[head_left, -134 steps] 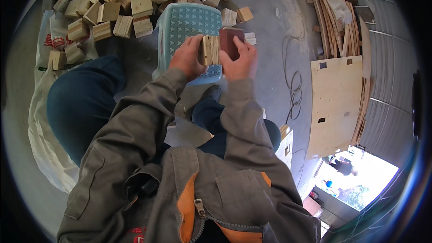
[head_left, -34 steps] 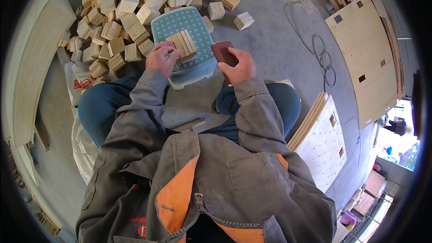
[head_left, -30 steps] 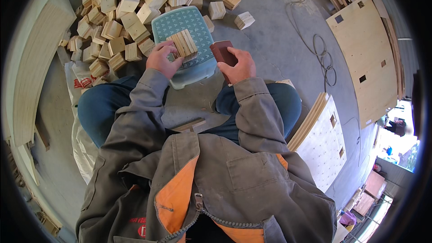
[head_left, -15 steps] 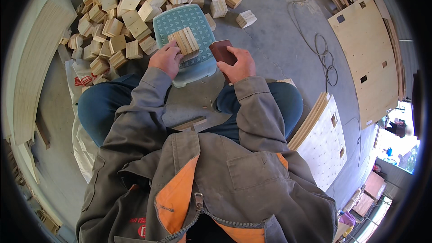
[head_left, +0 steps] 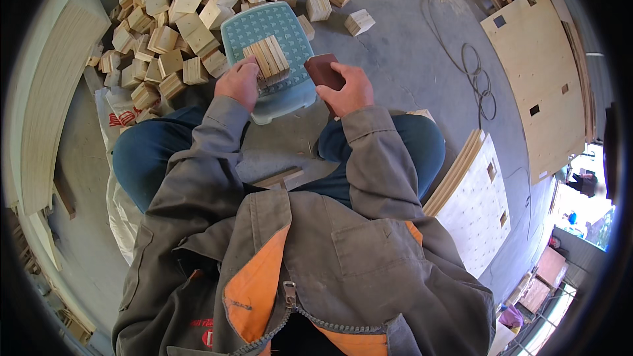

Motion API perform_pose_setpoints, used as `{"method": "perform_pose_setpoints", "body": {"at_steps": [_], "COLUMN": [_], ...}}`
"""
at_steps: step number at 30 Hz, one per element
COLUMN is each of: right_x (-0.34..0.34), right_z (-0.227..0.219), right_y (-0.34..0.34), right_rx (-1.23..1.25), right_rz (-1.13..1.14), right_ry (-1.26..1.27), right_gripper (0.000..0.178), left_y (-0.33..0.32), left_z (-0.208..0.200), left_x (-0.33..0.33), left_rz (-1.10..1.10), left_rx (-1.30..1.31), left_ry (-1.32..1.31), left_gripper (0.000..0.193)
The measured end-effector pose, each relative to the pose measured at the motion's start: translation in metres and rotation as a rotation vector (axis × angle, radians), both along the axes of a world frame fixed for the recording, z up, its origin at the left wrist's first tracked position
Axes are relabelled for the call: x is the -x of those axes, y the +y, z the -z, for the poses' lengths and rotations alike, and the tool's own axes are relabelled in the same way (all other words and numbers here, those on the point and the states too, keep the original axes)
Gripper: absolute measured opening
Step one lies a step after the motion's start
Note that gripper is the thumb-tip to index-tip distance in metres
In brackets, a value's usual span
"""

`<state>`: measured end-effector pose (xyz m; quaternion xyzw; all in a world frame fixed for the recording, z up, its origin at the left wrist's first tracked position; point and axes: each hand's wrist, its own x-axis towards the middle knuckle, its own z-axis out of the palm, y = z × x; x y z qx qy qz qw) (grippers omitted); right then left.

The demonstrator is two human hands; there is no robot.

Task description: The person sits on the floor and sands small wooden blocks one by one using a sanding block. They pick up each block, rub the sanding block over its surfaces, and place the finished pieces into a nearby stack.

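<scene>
A layered plywood block (head_left: 269,59) rests on the pale blue-green plastic stool (head_left: 283,104) in front of me. My left hand (head_left: 239,84) grips this block at its left side, the fingers partly hidden behind it. Just right of the stool, my right hand (head_left: 351,91) is closed round a flat reddish-brown piece that looks like a sanding block (head_left: 325,71). It is held tilted, thumb on the near side, apart from the plywood block.
A heap of similar plywood blocks (head_left: 169,39) lies beyond and left of the stool. Several loose ones, including a block (head_left: 359,22), sit to its right. A thin cable (head_left: 473,72) coils on the floor. Plywood panels (head_left: 471,207) stand at my right, a thick plywood stack (head_left: 56,92) at far left.
The plywood block has turned slightly on the stool, and my left fingers have drawn to its left edge. My right hand keeps the sanding block almost where it was.
</scene>
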<state>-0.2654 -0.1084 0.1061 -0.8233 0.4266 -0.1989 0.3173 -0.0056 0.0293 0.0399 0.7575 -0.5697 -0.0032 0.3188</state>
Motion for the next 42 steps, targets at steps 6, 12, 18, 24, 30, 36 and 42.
{"method": "perform_pose_setpoints", "body": {"at_steps": [6,12,18,24,30,36,42], "right_x": [0.001,-0.005,-0.004,-0.003,-0.002,-0.005,-0.004], "right_z": [0.001,0.003,0.003,0.002,0.004,0.003,0.002], "right_y": [-0.001,-0.001,-0.002,-0.002,-0.002,-0.004,-0.003], "right_rx": [0.000,0.017,0.006,-0.008,-0.003,-0.057,-0.047], "right_rz": [0.009,-0.003,-0.003,-0.005,-0.004,-0.030,-0.038], "right_ry": [0.015,0.007,0.025,0.032,0.047,0.080,0.097], "right_gripper": [0.068,0.070,0.070,0.071,0.070,0.071,0.071], "left_y": [0.002,0.004,-0.001,-0.004,-0.003,0.007,0.007], "left_z": [-0.008,-0.036,-0.042,-0.027,-0.027,-0.038,-0.025], "left_x": [-0.003,0.006,0.004,-0.008,-0.007,0.001,0.004], "left_rz": [0.021,0.039,0.019,0.008,0.027,0.086,0.068], "left_rx": [0.034,-0.087,-0.178,-0.081,-0.030,-0.166,-0.155], "left_ry": [0.146,0.089,0.161,0.156,0.173,0.122,0.094], "left_gripper": [0.017,0.022,0.014,0.012,0.014,0.027,0.030]}}
